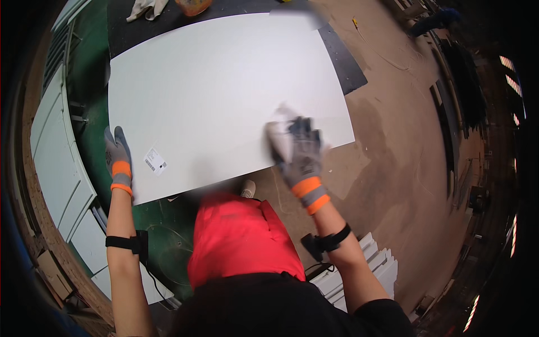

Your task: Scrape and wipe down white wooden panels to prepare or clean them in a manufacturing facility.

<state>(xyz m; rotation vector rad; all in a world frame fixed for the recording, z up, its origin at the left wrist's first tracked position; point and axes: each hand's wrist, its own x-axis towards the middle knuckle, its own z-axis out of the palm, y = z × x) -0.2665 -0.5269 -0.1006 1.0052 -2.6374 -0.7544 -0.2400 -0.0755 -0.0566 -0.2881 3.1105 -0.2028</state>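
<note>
A large white flat panel (224, 95) lies on a dark-topped table (129, 28). My left hand (119, 154), in a grey glove with an orange-banded cuff, holds the panel's left edge near its front corner. Beside it a white printed label (155, 160) is stuck on the panel. My right hand (306, 154), gloved the same way and blurred, presses a whitish cloth (282, 135) onto the panel near its front right part. The gloved fingers lie over the cloth and partly hide it.
Another light cloth (147, 8) and an orange container (193, 4) stand at the table's far side. Pale panels (56, 135) are at the left, and white pieces (382, 264) are stacked at the lower right. A cable (387, 59) trails over the floor; a person (435, 22) is at the far right.
</note>
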